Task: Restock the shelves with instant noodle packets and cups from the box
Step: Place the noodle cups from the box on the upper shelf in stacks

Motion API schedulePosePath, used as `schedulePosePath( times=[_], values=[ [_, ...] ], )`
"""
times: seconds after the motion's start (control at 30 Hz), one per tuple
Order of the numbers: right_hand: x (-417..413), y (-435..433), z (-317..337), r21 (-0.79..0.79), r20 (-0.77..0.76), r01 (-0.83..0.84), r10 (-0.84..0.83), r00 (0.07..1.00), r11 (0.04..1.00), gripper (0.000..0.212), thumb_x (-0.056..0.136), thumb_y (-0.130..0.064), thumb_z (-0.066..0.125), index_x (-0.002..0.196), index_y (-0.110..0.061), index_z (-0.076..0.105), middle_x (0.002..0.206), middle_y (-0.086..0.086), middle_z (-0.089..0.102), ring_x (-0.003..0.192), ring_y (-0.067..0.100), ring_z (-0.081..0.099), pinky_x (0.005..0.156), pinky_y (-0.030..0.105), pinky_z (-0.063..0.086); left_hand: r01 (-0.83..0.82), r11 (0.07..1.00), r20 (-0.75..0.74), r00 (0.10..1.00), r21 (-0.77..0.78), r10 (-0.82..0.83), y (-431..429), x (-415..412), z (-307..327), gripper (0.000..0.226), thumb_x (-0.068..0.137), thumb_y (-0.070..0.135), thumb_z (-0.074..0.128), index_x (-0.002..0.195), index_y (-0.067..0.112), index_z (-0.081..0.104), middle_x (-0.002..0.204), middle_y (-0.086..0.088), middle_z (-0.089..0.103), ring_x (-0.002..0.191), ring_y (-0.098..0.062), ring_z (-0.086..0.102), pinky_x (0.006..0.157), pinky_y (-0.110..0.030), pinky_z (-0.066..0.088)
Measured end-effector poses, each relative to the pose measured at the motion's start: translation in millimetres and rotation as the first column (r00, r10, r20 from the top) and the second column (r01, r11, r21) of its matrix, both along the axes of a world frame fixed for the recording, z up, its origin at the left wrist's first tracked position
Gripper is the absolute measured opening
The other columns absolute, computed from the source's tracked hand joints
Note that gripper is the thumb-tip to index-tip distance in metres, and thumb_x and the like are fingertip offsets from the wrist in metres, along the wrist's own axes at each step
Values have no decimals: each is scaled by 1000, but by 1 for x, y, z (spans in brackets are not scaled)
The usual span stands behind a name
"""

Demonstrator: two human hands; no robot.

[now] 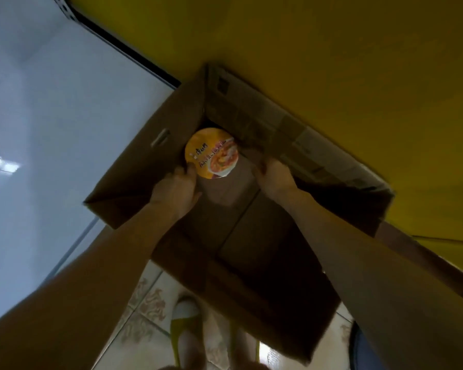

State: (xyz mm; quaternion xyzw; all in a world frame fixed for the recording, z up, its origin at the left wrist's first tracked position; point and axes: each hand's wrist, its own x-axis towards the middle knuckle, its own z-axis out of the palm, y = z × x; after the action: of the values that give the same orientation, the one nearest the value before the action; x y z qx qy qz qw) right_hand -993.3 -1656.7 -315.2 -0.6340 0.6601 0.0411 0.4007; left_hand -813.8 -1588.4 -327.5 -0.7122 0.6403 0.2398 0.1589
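A single noodle cup (pixel 211 153), its yellow lid printed with a bowl of noodles and dark lettering, sits in the far corner of an open cardboard box (pixel 134 180) as we lean over it with both arms reaching in. Our left hand (pixel 175 190) is at the cup's near edge, thumb and fingers (pixel 190 169) touching the lid's rim; whether they have closed around the cup we cannot tell, since the palm hides most of the grip. Our right hand (pixel 274 176) is just beside the cup on its other side, low against the box's far wall, its fingers curled downward and apart from the cup; what they press on is lost in shadow. Apart from the cup, the box floor that shows is bare brown card with a taped seam running down the middle. The left flap (pixel 155 145) stands up and carries a cut-out handle slot, while the far flap (pixel 278 124) folds back against a yellow surface (pixel 332 62) that fills the upper right of the view. To the left lies a pale, glossy panel (pixel 51 129) edged by a dark strip, catching a reflection of ceiling lights. Below the box we see a patterned tile floor (pixel 147 303) and a foot in a yellow-and-white shoe (pixel 185 321). The picture is dim and slightly blurred.
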Motion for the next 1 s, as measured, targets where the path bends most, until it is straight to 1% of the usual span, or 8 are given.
schedulePosePath(
  times=[0.13,0.27,0.43,0.53,0.63,0.73,0.87,1.0],
  values=[
    [17,-23,-62,6,101,100,-100,990,995,41,97,-28,45,129,-2,46,116,17,56,119,33,50,83,30,39,-32,999,10,999,-5,32,-28,3,-56,80,90,36,55,147,11,4,135,-23,37,115,-32,49,90,-40,45],
    [35,-36,-104,69,221,196,-207,953,978,46,94,-32,50,127,0,47,126,20,55,118,33,52,88,30,42,5,1000,7,1000,19,-5,-48,6,-87,89,88,31,60,148,17,-3,136,-27,33,113,-35,50,90,-41,44],
    [53,-34,-129,218,438,399,-455,775,890,49,91,-22,57,133,-1,43,134,18,51,123,31,50,101,37,42,10,1000,26,1000,17,-10,-54,6,-107,76,91,24,55,148,14,5,138,-30,28,109,-33,53,91,-38,45],
    [53,-26,-126,226,489,450,-500,715,864,48,91,-19,57,133,0,44,131,20,53,120,32,52,102,43,44,32,999,64,997,30,-34,-48,5,-98,70,94,28,49,148,13,6,139,-28,25,108,-30,53,89,-35,45],
    [45,-16,-105,199,462,468,-504,730,861,46,90,-18,58,129,2,46,129,21,54,119,32,53,101,44,43,78,997,81,993,27,-80,-36,-1,-74,68,96,29,45,148,11,4,139,-30,24,107,-30,53,87,-34,45],
    [34,-2,-70,203,427,446,-488,761,872,45,91,-24,56,130,-3,46,130,19,55,120,30,53,103,46,42,49,999,25,998,8,-49,-17,-10,-36,64,98,26,43,148,11,6,142,-31,19,114,-33,50,93,-37,44],
    [19,16,-5,287,402,436,-521,753,853,43,93,-33,51,127,-9,46,127,15,56,117,30,55,99,51,45,-20,997,-177,984,-75,7,14,-16,34,68,94,29,49,147,13,11,146,-24,16,127,-34,39,102,-40,39],
    [4,30,82,269,404,442,-517,755,856,42,93,-38,49,126,-11,46,127,12,56,116,27,55,98,49,46,-202,952,-417,904,-231,91,42,-21,118,81,85,28,63,147,8,15,150,-19,23,131,-33,37,104,-41,37]
  ],
)
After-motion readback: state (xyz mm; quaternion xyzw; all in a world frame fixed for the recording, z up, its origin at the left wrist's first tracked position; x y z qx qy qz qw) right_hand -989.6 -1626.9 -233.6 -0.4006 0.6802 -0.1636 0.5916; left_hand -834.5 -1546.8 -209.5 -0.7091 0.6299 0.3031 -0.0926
